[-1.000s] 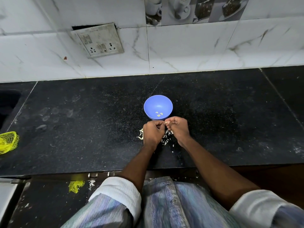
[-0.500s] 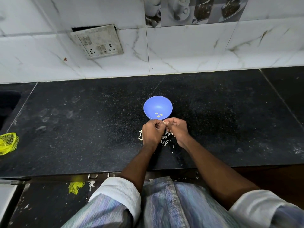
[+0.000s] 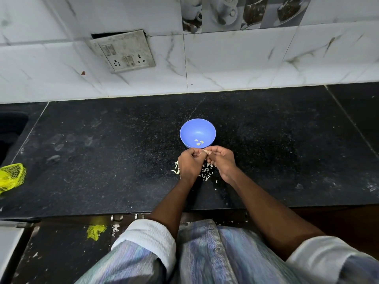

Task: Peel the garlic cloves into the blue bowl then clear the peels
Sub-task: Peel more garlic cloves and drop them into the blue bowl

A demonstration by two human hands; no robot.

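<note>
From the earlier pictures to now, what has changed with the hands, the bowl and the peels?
Almost nothing moved. The left hand and right hand still pinch one garlic clove between them, just in front of the blue bowl. The bowl stays in place with the same few peeled cloves inside, and the peels still lie under the hands.

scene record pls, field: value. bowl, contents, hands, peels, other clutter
surface: black counter
bowl: blue bowl, upright, just beyond the hands
contents: a few peeled cloves at the bottom
left hand: left hand curled, pinching a garlic clove
right hand: right hand curled, pinching the same clove
peels: peels scattered on the counter under the hands
clutter: yellow mesh bag at the counter's left edge
wall: socket plate
</note>
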